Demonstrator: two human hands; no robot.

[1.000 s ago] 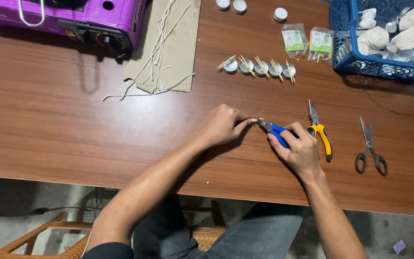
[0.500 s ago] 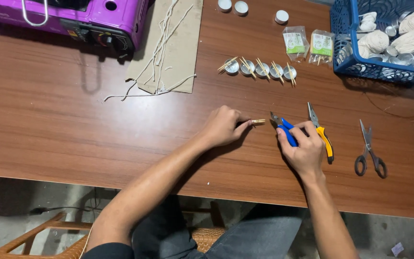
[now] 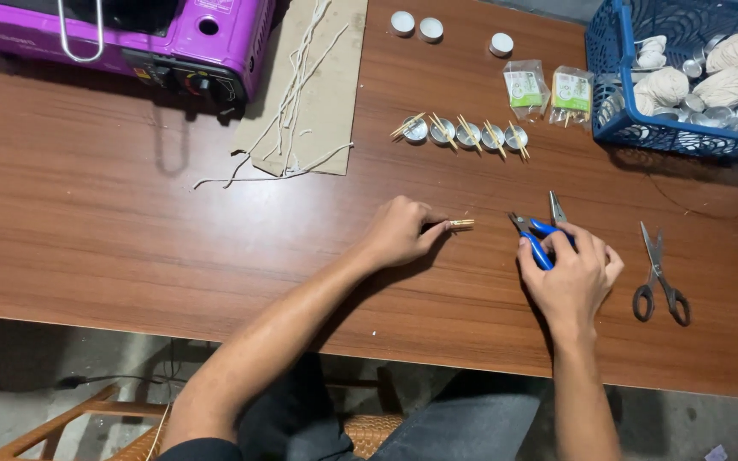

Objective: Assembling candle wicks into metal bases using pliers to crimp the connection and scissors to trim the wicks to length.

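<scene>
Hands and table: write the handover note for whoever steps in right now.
Left hand: pinches a small bundle of wooden sticks, tips pointing right, low over the wooden table.
Right hand: grips blue-handled pliers, jaws apart from the sticks.
Done: five small metal cups in a row each carry sticks.
Left: three cups at the far edge have no sticks.
Nearby: scissors lie right of the right hand.

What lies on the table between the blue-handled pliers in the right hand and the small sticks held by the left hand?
Nothing visible does. The left hand pinches a small bundle of wooden sticks, and the right hand holds the blue-handled pliers beside them. Only bare table shows in the gap. The row of small metal cups sits farther away.
</scene>
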